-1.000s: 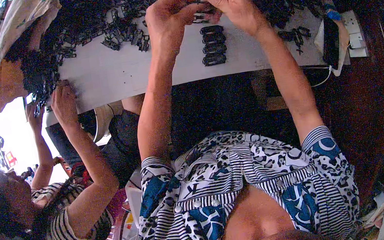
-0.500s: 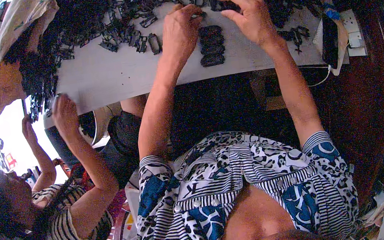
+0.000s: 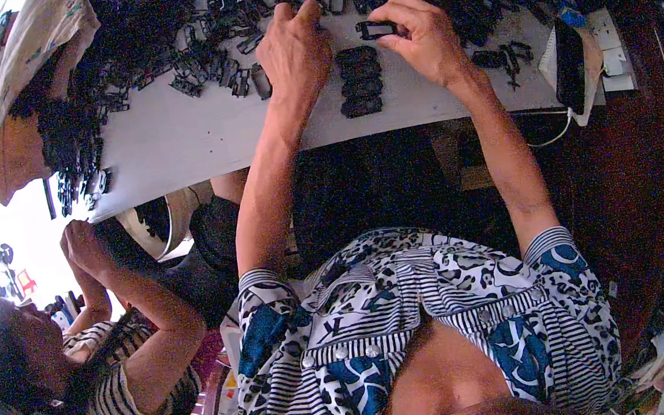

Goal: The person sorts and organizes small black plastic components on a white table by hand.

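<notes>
My right hand pinches a small black plastic frame between thumb and fingers, just above the table. The frame lies sideways, with a pale opening in its middle. My left hand is at the near edge of the heap of black plastic parts. Its fingers bend downward, and what they grip is hidden. Between and below my hands, several matching black pieces lie stacked in a neat column on the white table.
Loose black parts lie at the right, near a black device with a white cable and a white socket panel. At the left, a co-worker's hands are together by the table's corner, below a pale sack.
My left hand has moved left and up to the heap. My right hand has shifted slightly left and down, showing the frame. The co-worker's hands have come together, lower.
</notes>
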### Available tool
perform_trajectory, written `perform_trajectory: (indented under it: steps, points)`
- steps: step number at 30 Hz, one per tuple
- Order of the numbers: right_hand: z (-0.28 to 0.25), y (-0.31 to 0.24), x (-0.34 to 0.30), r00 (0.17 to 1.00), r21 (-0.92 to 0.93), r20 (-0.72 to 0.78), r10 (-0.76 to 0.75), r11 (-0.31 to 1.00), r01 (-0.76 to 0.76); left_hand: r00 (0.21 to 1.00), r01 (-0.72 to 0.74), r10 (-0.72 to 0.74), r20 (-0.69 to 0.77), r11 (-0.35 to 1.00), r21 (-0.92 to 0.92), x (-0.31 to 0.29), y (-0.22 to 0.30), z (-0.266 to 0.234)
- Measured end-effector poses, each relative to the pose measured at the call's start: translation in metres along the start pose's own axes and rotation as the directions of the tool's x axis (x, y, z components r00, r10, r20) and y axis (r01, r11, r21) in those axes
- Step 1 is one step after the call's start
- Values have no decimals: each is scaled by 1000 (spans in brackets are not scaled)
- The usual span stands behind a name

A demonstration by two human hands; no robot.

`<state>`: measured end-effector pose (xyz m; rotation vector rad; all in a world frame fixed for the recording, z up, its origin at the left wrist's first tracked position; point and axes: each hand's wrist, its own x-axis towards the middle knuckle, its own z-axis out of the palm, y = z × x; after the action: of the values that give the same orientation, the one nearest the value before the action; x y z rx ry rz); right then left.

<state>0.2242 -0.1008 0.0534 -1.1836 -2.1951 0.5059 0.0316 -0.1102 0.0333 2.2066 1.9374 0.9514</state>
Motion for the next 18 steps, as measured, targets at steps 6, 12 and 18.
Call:
perform_trajectory:
  steps: [6,12,18]
  points:
    - [1,4,-2,999,17,-1,-38,999,38,999,-47,46,-18,997,-56,-3,-8,2]
    - [0,-1,6,999,11,6,-41,999,41,982,-187,180,-49,939,-289,-2,-23,7]
    - [15,7,19,978,20,-54,-201,979,202,988,-124,151,13,858,-499,-1,-16,13]
